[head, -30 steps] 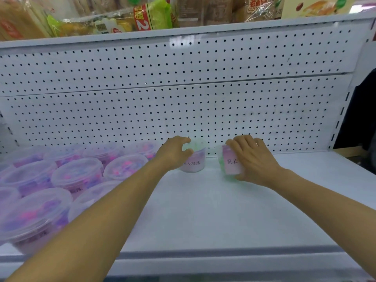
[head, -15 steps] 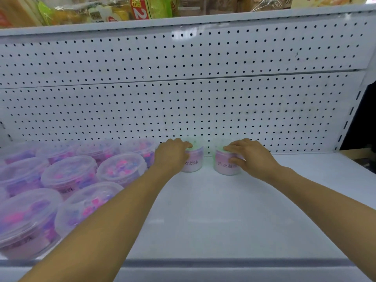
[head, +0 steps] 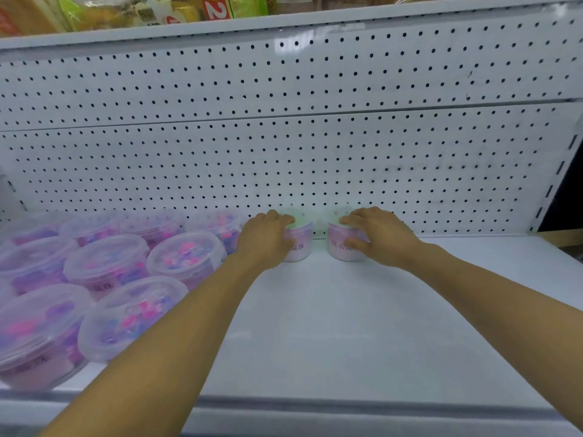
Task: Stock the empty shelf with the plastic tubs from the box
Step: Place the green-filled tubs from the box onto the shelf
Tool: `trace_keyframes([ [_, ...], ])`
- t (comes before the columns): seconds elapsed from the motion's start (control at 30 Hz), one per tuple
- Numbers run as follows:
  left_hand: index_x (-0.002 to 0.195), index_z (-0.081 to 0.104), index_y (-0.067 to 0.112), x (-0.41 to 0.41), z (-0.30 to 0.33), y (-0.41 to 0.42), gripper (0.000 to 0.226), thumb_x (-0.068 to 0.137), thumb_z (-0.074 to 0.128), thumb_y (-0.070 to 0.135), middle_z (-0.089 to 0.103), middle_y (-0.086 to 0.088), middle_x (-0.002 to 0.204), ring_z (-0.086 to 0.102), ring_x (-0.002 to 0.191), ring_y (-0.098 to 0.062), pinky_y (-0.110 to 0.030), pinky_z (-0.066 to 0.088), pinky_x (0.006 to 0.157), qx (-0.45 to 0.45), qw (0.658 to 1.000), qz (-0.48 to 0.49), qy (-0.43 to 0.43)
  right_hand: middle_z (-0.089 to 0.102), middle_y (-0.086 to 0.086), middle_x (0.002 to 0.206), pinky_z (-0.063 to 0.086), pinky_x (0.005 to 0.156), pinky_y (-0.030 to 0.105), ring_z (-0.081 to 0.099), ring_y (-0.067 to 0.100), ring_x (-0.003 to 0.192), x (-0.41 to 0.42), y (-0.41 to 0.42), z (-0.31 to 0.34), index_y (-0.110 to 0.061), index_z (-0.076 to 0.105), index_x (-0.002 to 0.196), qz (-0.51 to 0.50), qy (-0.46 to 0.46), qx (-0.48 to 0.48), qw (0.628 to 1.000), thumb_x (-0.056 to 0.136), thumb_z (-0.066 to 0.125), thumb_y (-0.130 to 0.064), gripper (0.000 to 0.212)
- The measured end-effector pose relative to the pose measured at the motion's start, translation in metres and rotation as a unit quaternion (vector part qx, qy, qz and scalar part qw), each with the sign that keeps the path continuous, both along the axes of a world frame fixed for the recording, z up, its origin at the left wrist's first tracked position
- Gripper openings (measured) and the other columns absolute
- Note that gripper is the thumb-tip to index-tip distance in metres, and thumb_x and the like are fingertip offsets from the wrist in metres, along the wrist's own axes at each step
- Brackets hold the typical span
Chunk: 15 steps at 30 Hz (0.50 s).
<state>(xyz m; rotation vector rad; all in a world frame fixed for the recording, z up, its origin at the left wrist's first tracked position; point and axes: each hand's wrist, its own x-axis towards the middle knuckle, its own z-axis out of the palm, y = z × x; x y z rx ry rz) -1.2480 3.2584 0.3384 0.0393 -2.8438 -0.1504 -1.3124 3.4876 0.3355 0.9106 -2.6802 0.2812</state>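
Where the shelf (head: 331, 335) meets its front lip, the white surface lies bare in the middle, both forearms crossing it. Nearer left, large clear lidded tubs (head: 126, 313) of pink and purple contents stand in crowded rows, reaching back to the rear panel. Farther in, the left hand (head: 266, 236) is closed around a small pink tub (head: 298, 244) and the right hand (head: 377, 236) grips a second small tub (head: 342, 247); both stand upright, just apart, against the pegboard (head: 284, 152). Overhead, packaged goods (head: 189, 11) fill an upper shelf.
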Motion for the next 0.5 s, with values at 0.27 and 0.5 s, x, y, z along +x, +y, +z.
trace_keyframes([
  [0.27,0.146,0.036,0.017,0.07,-0.008,0.029,0.074,0.084,0.033,0.058,0.043,-0.011,0.145,0.038,0.134,-0.032,-0.049,0.03,0.11,0.001,0.986,-0.052,0.158,0.047,0.007,0.143,0.028,0.11,0.051,0.043,0.03,0.13,0.084,0.023,-0.004,-0.02,0.052,0.135,-0.032,0.116,-0.06,0.991,0.09,0.058,-0.038,0.048],
  [0.5,0.138,0.044,0.017,0.184,-0.027,0.064,0.061,0.091,0.041,0.056,0.057,-0.007,0.13,0.054,0.115,-0.03,-0.045,0.044,0.096,-0.007,0.973,-0.092,0.213,0.055,0.008,0.133,0.052,0.077,0.045,0.057,0.033,0.111,0.21,0.054,-0.027,-0.017,0.052,0.133,-0.09,0.182,-0.109,0.973,0.09,0.057,-0.036,0.047],
])
